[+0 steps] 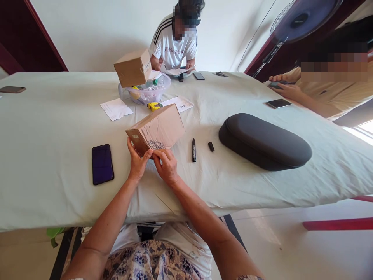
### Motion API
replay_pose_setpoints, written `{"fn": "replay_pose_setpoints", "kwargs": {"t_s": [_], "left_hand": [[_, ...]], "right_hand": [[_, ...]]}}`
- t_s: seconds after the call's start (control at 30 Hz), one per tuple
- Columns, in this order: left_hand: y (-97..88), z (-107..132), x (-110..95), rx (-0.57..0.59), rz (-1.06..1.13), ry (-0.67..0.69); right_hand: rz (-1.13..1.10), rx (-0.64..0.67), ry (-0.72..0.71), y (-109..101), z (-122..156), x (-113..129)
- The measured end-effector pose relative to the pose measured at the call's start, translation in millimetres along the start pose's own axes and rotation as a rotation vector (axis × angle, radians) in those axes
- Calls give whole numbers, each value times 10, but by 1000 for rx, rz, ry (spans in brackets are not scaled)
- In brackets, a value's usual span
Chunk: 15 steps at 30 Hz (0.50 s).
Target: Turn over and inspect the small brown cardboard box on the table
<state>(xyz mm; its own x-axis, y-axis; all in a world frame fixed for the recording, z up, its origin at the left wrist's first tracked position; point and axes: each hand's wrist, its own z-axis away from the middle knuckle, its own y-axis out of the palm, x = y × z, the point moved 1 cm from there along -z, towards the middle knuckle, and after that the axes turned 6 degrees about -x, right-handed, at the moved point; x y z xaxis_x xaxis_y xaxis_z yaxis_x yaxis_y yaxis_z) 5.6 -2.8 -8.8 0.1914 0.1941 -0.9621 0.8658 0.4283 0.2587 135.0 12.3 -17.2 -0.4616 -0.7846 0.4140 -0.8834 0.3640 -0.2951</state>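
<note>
A brown cardboard box (pixel 166 126) with black scribbles on its near side sits tilted in front of me on the cloth-covered table. My left hand (pixel 137 161) grips its lower left corner, fingers on the left side and thumb at the front edge. At the near lower edge, my right hand (pixel 166 165) has its fingers curled against the box; what the fingertips pinch there is hidden. An uncapped black marker (pixel 194 150) lies right of the box, and its cap (pixel 211 146) is a little farther right.
Left lies a dark phone (pixel 103 164); right, a large black case (pixel 264 142). Behind the box are a yellow tape measure (pixel 154 106), papers (pixel 116 109) and a clear basin (pixel 145 95) with another box (pixel 132 68) on it. Two people sit at the far side and right.
</note>
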Motion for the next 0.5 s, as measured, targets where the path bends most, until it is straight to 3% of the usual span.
{"fn": "replay_pose_setpoints", "kwargs": {"t_s": [0.27,0.5], "left_hand": [[-4,-23,16,19,-129,79],[-16,-69,-32,-25,-145,59]], "right_hand": [[59,-36,-132,40,-22,67],[50,-10,-191,27,-37,137]]}}
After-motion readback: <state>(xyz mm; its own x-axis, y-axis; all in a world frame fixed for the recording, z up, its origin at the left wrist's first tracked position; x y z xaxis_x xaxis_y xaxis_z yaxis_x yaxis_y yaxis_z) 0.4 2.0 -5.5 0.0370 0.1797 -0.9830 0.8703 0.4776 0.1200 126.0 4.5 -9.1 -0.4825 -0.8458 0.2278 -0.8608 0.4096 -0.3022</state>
